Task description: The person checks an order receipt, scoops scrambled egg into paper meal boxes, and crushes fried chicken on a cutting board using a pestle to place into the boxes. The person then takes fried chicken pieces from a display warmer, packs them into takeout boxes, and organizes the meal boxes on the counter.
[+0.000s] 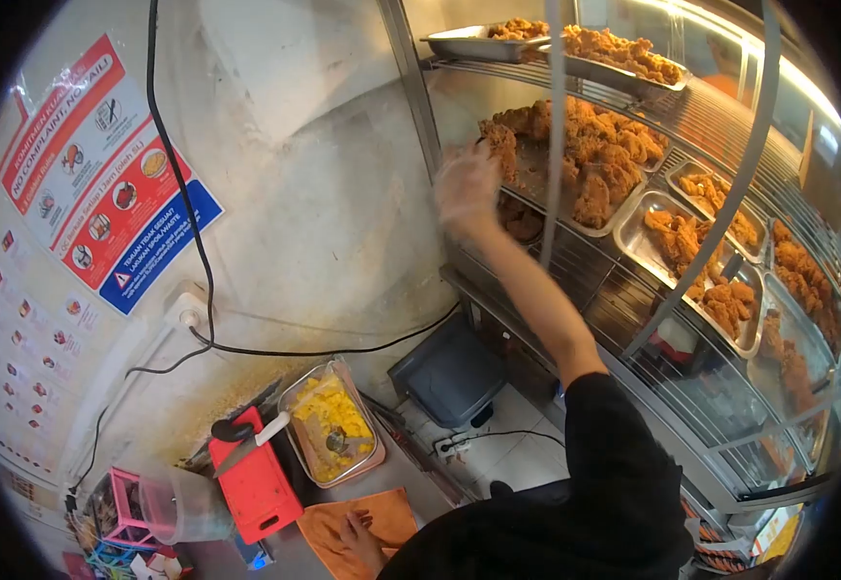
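My right hand (469,190) reaches up to the left edge of a glass-sided display case, its fingers smeared by motion. Just beyond the fingertips is a piece of fried chicken (500,152); whether they grip it I cannot tell. More fried chicken (609,169) is heaped on the metal tray (533,166) there. Low in the view, my left hand (364,543) lies on an orange cloth (396,512) on the counter, fingers stretched out and apart.
A red cutting board (254,481) bears a white-handled knife (264,435). Beside it stands a tray of yellow food (328,411). A dark lidded bin (447,372) is on the floor. Metal posts (556,126) frame the case, and a black cable (188,203) hangs along the wall.
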{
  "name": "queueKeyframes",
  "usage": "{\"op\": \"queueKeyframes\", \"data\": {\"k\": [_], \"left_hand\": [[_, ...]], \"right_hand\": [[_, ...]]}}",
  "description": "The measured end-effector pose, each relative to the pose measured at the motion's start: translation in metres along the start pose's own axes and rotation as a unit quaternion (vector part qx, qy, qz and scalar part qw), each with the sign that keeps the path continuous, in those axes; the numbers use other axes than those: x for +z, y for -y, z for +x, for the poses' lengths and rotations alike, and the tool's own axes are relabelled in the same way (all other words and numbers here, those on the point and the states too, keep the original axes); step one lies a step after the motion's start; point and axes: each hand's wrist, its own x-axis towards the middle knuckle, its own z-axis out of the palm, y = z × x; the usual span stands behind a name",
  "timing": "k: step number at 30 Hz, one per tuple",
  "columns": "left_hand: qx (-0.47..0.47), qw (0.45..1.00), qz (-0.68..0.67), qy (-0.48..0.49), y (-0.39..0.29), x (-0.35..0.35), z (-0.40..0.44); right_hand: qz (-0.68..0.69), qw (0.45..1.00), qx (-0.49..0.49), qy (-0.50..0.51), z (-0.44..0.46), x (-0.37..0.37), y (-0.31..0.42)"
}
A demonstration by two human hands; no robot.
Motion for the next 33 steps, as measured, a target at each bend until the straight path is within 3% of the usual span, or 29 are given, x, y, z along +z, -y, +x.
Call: {"op": "queueKeyframes", "data": {"k": [1, 2, 3, 4, 5, 6, 8, 10, 12, 14, 15, 17, 19, 21, 23, 24, 26, 27, 28, 29, 30, 32, 33], "left_hand": [[0.000, 1.000, -0.005, -0.005, -0.003, 0.001, -0.002], [0.003, 1.000, -0.012, -0.012, -0.004, 0.002, -0.001], [-0.021, 1.000, 0.005, -0.002, 0.014, -0.006, 0.006], [-0.045, 0.999, 0.022, 0.007, 0.040, -0.017, 0.013], [-0.068, 0.997, 0.039, 0.016, 0.065, -0.029, 0.021], [-0.076, 0.996, 0.051, 0.012, 0.069, -0.031, 0.020], [-0.066, 0.996, 0.061, 0.003, 0.050, -0.021, 0.024], [-0.049, 0.996, 0.069, -0.006, 0.029, -0.009, 0.024], [-0.034, 0.997, 0.072, -0.012, 0.015, 0.001, 0.025], [-0.020, 0.997, 0.074, -0.011, 0.007, 0.008, 0.022], [-0.014, 0.997, 0.076, -0.008, 0.003, 0.010, 0.019], [-0.003, 0.997, 0.082, -0.005, -0.009, 0.017, 0.019], [0.000, 0.995, 0.101, -0.010, -0.018, 0.011, 0.018], [-0.012, 0.995, 0.092, -0.038, -0.028, 0.002, 0.014], [-0.024, 0.996, 0.070, -0.053, -0.032, -0.013, 0.011], [-0.040, 0.995, 0.070, -0.058, -0.031, -0.020, 0.013], [-0.047, 0.995, 0.055, -0.068, -0.025, -0.038, 0.016], [-0.046, 0.995, 0.041, -0.073, -0.013, -0.047, 0.018], [-0.045, 0.996, 0.026, -0.077, -0.007, -0.059, 0.018], [-0.043, 0.996, 0.016, -0.079, -0.002, -0.070, 0.019], [-0.043, 0.996, 0.008, -0.079, 0.000, -0.085, 0.020], [-0.029, 0.995, -0.010, -0.093, 0.004, -0.112, 0.023], [-0.018, 0.994, -0.017, -0.109, 0.006, -0.126, 0.019]], "right_hand": [[0.015, 0.996, 0.081, 0.045, 0.023, -0.018, 0.027], [-0.334, 0.932, 0.137, 0.033, 0.035, -0.013, 0.036], [-0.639, 0.749, 0.171, 0.021, 0.049, 0.009, 0.043], [-0.863, 0.472, 0.181, 0.007, 0.061, 0.032, 0.050], [-0.977, 0.135, 0.164, -0.011, 0.076, 0.039, 0.057], [-0.989, 0.044, 0.133, 0.052, 0.101, 0.004, 0.060], [-0.990, -0.006, 0.115, 0.076, 0.133, -0.033, 0.061], [-0.983, 0.057, 0.172, 0.034, 0.145, -0.019, 0.064], [-0.958, 0.078, 0.273, 0.046, 0.152, 0.009, 0.068], [-0.978, 0.109, 0.174, 0.044, 0.155, -0.011, 0.068], [-0.978, 0.091, 0.174, 0.073, 0.139, 0.002, 0.070], [-0.979, 0.052, -0.025, 0.196, 0.156, -0.058, 0.101], [-0.905, 0.088, -0.288, 0.300, 0.175, -0.106, 0.118], [-0.770, 0.476, -0.210, 0.371, 0.086, 0.013, 0.092], [-0.827, 0.517, -0.053, 0.213, 0.043, 0.080, 0.071], [-0.853, 0.514, -0.003, 0.086, 0.016, 0.110, 0.054], [-0.739, 0.633, 0.231, 0.016, -0.112, 0.216, 0.010], [-0.641, 0.713, 0.257, 0.122, -0.149, 0.186, -0.002], [-0.648, 0.670, 0.334, 0.138, -0.201, 0.211, -0.030], [-0.575, 0.683, 0.428, 0.140, -0.251, 0.217, -0.057], [-0.412, 0.729, 0.524, 0.154, -0.304, 0.199, -0.085], [-0.551, 0.556, 0.449, 0.431, -0.392, 0.193, -0.153], [-0.572, 0.514, 0.414, 0.488, -0.432, 0.183, -0.188]]}}
